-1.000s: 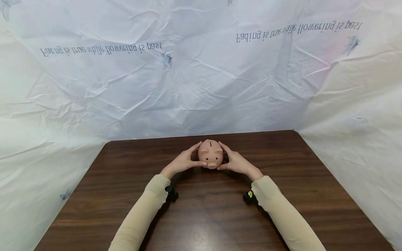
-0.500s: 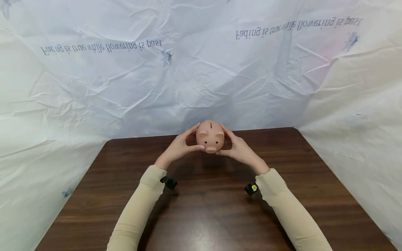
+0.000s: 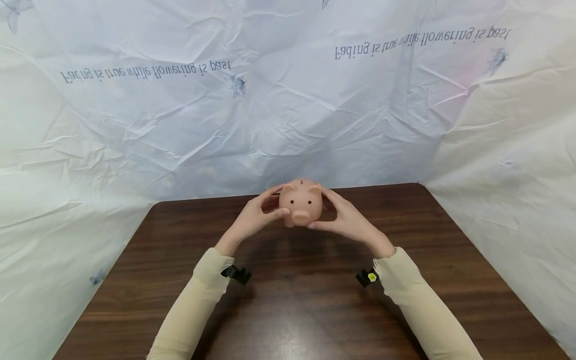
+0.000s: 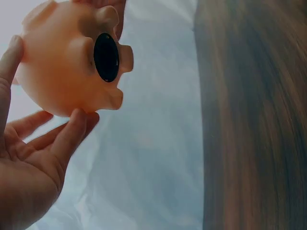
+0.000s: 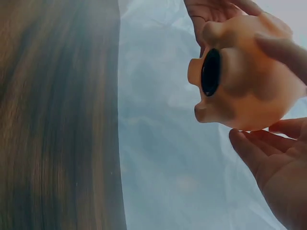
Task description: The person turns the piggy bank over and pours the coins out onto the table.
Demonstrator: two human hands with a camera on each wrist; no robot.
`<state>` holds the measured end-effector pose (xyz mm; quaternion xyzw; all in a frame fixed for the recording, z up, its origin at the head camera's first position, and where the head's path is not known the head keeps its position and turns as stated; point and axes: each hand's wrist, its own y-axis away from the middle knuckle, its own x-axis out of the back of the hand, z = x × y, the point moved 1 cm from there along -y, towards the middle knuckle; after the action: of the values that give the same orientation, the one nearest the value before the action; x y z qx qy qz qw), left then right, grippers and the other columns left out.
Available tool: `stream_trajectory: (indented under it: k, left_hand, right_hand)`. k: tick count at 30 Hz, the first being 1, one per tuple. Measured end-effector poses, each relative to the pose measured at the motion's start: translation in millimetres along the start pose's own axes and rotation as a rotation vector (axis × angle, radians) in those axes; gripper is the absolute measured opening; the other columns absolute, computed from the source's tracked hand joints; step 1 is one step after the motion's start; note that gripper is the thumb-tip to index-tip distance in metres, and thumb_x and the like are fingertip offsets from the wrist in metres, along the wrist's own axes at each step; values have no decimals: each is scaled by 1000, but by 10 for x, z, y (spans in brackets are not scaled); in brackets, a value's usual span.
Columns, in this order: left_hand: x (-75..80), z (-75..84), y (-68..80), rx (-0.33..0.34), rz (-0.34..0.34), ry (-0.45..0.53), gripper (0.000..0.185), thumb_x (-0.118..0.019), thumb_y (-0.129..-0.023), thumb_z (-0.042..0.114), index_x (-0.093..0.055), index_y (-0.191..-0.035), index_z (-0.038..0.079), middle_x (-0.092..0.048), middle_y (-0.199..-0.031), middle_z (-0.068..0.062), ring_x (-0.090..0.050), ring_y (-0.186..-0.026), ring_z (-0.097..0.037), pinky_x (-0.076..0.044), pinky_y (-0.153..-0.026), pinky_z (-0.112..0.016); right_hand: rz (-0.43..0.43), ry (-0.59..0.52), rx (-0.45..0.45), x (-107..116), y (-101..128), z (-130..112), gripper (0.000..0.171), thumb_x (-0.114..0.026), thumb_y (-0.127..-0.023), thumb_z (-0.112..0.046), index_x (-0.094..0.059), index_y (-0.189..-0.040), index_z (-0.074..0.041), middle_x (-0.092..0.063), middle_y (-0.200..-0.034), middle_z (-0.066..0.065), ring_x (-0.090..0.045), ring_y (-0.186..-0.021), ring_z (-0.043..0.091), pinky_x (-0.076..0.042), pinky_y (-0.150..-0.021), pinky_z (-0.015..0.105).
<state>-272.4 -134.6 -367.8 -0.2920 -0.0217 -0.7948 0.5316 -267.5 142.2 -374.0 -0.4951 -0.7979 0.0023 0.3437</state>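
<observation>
A pink piggy bank (image 3: 300, 204) is held up over the table between both hands, its snout and dark eyes toward me and its coin slot on top. My left hand (image 3: 257, 216) grips its left side, thumb beside the snout. On the other side my right hand (image 3: 347, 219) holds it, thumb under the cheek. In the left wrist view the underside of the piggy bank (image 4: 57, 62) shows stubby feet and a round black plug (image 4: 106, 57). The right wrist view has the piggy bank (image 5: 254, 76) in the air with the fingers of my right hand (image 5: 278, 163) against it.
A dark brown wood-grain table (image 3: 288, 300) lies below the hands. White wrinkled sheeting (image 3: 288, 110) with printed lettering hangs behind its far edge and along both sides. Black wrist cameras (image 3: 237, 274) are strapped at both cuffs.
Both hands have lifted the piggy bank off the table and brought it nearer to me. It has tilted so its face points more toward me and the slot shows less.
</observation>
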Motion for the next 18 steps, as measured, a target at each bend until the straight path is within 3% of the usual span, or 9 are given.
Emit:
stream_trajectory:
  k: [5, 13, 18]
  left_hand:
    - [11, 132, 79, 55, 34, 0, 72, -70, -91, 54, -43, -153, 29, -62, -135, -5, -61, -122, -22, -56, -91, -43]
    - [-9, 290, 159, 130, 65, 6, 63, -66, -94, 54, -52, -148, 25, -70, -118, -7, -70, -100, -20, -59, -83, -37]
    - [-37, 319, 180, 144, 89, 53, 63, -66, -95, 54, -54, -146, 20, -67, -125, -7, -70, -102, -19, -59, -84, -33]
  right_hand:
    - [19, -80, 24, -15, 66, -117, 93, -82, -88, -28, -23, -161, -30, -32, -161, -3, -41, -142, 21, -40, -112, 50]
    - [35, -69, -16, -38, 131, -203, 89, -78, -91, -35, -25, -161, -23, -30, -162, 1, -42, -141, 27, -39, -111, 54]
    - [38, -82, -14, -50, 155, -208, 85, -75, -94, -35, -25, -161, -23, -32, -161, 3, -46, -138, 27, -44, -108, 52]
